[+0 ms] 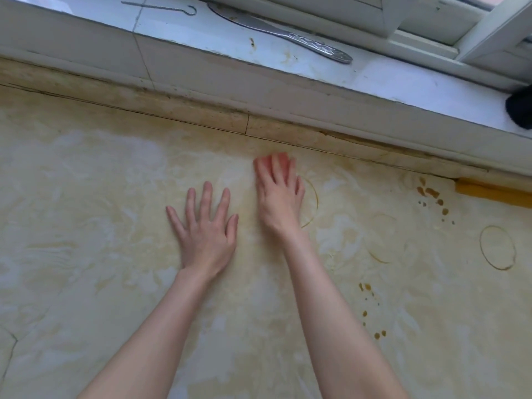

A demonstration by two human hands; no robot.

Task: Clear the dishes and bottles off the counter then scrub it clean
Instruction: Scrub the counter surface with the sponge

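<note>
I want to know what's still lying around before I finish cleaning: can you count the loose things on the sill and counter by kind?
Metal utensil: 1
Wire hook: 1
Pink sponge, under the right hand: 1
Black thing, cut off at the right edge: 1
Yellow thing, cut off at the right edge: 1
Total: 5

Soft, even daylight comes in from the window frame [460, 30] at the top right and leaves the table [86, 226] bright, without hard glare. Only faint shadows hug the left hand [205, 234], which is sharp. The right hand [277, 197] and the pink sponge [276, 159] beneath it are smeared by motion blur. The wide lens bows the windowsill [403, 82]; fine detail looks slightly soft throughout.
</note>
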